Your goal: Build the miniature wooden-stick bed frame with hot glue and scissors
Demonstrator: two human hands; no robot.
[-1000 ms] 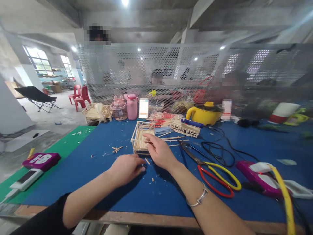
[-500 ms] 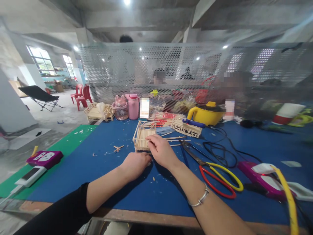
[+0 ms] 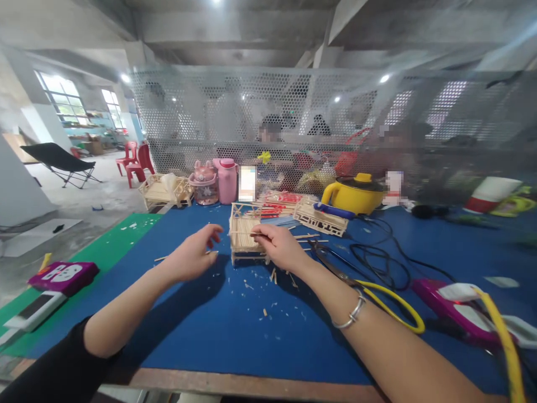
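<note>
A: Who holds what?

B: The right hand (image 3: 283, 246) has thumb and fingers closed on a small stick frame (image 3: 241, 226), near its right side; its own fingers hide the exact spot pinched. The left hand (image 3: 193, 254) hangs apart, fingers loosely curled, with nothing visible in its grasp.

A: Where does the frame sit?

B: On the blue surface (image 3: 188, 336), between the two hands, slatted floor facing up. Wood scraps (image 3: 273, 277) lie just on its near side.

A: What threatens it?

B: Thin joints, in my judgement. A hard squeeze or sideways tug from one hand, with the other offering no support, could snap a stick or skew the corners. Dragged nearer, it might ride up on the scraps and tilt.

A: And farther right?

B: Scissors (image 3: 333, 265) with a yellow handle lie partly hidden by the right forearm (image 3: 390, 352). A careless sweep of that arm could knock them.

A: Beyond that?

B: Red-and-white sticks (image 3: 272, 208), a second stick model (image 3: 321, 220) under a blue tool (image 3: 335, 211), a yellow pot (image 3: 356, 196) and a pink bottle (image 3: 227, 184), all before a mesh screen (image 3: 201, 123).
</note>
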